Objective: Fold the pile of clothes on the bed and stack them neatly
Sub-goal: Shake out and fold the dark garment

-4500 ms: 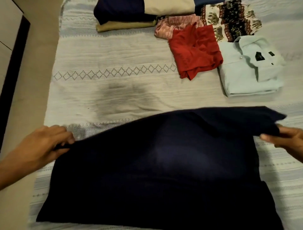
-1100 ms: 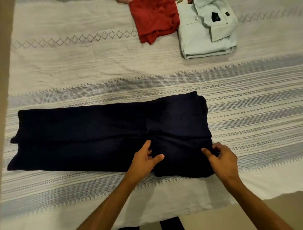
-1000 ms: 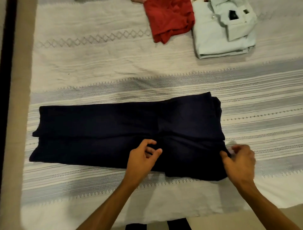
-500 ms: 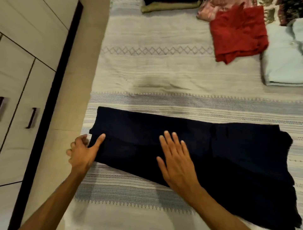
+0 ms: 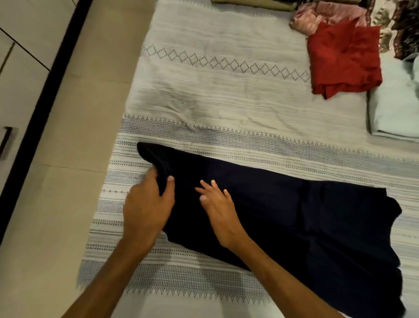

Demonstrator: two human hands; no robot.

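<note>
A dark navy garment (image 5: pixel 294 218), folded into a long strip, lies across the near part of the bed (image 5: pixel 215 90), running from the left edge down to the right. My left hand (image 5: pixel 147 204) grips its left end, thumb on top and fingers under the cloth, and that end is lifted slightly. My right hand (image 5: pixel 217 204) lies flat on the strip just right of the left hand, fingers straight.
Folded clothes sit at the far right: a red garment (image 5: pixel 344 59), a pink one (image 5: pixel 317 16), a patterned one (image 5: pixel 399 25) and a pale blue shirt (image 5: pixel 396 109). An olive folded piece (image 5: pixel 254 2) is at the top edge. Floor and a wardrobe (image 5: pixel 20 68) lie left.
My left hand has closed on the garment's left end and raised it. My right hand has slid left along the strip toward it. The view has shifted slightly.
</note>
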